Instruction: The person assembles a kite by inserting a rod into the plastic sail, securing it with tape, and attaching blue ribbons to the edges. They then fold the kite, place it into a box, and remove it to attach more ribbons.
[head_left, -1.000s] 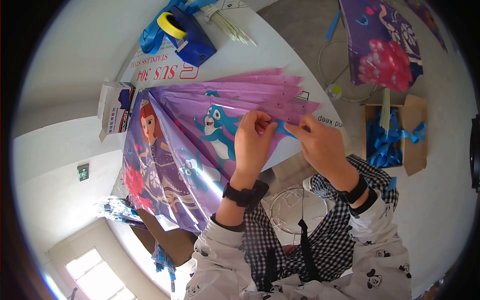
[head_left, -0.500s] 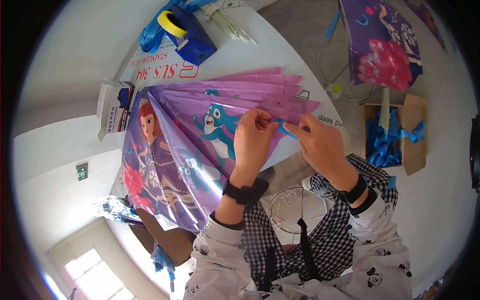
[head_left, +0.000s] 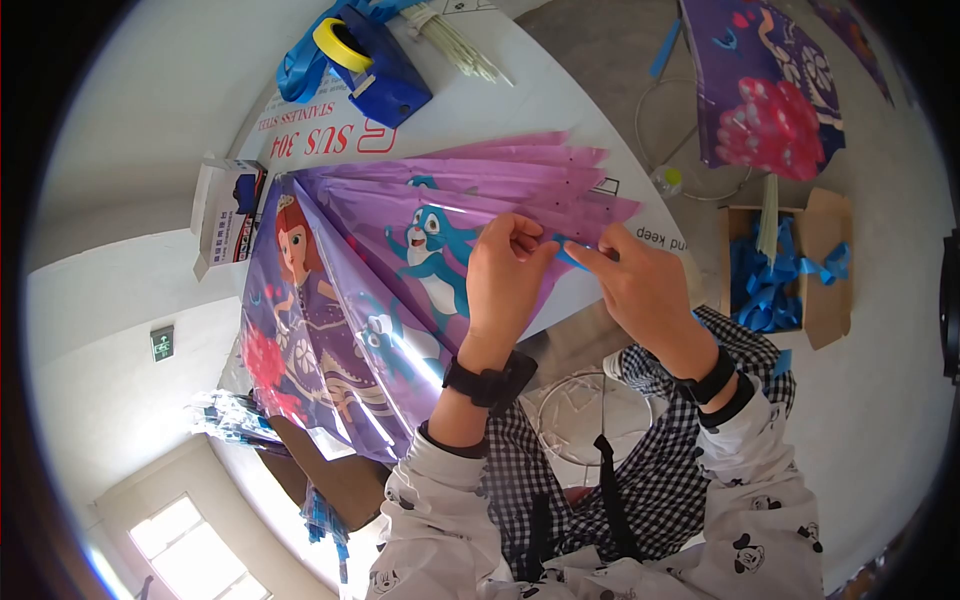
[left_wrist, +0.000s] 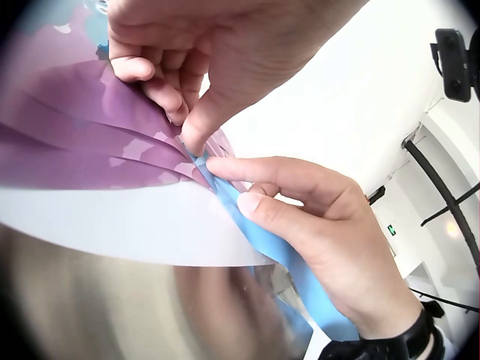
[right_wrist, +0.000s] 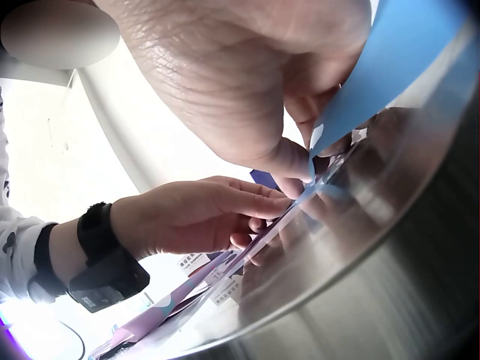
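Ribbon (left_wrist: 225, 196), mostly hidden in the head view, shows clearly at the left wrist: both hands' fingers (left_wrist: 259, 206) pinch it against the kite (head_left: 400, 250)

Head view looks down; wrist views sit close, sharing the blue strip (left_wrist: 255, 232).

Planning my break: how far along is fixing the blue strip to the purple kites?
Done: purple printed plastic kites lie fanned on the white table. In hand: left hand and right hand pinch a blue ribbon strip at the kites' edge. Left: blue strips fill the cardboard box.
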